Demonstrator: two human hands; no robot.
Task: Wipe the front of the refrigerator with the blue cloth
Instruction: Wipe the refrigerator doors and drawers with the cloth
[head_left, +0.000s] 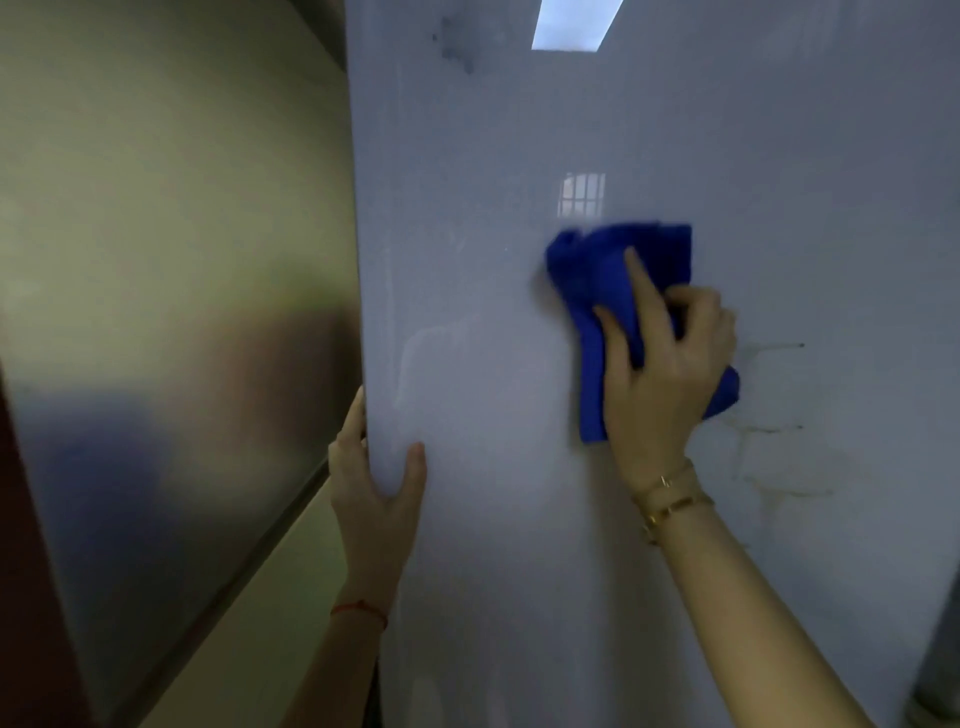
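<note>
The glossy pale refrigerator front (519, 130) fills most of the head view. A crumpled blue cloth (587, 270) is pressed flat against it near the middle. My right hand (660, 374) grips the cloth, fingers spread over its lower part, with gold bracelets on the wrist. My left hand (374, 488) clasps the refrigerator's left edge lower down, thumb on the front face and fingers wrapped around the side. Faint dark streaks (769, 447) mark the front to the right of my right hand.
A brushed metal side panel (182, 312) runs along the left of the refrigerator. A dark smudge (457, 47) sits near the top of the front. A grey vertical pipe (940, 660) stands at the lower right corner.
</note>
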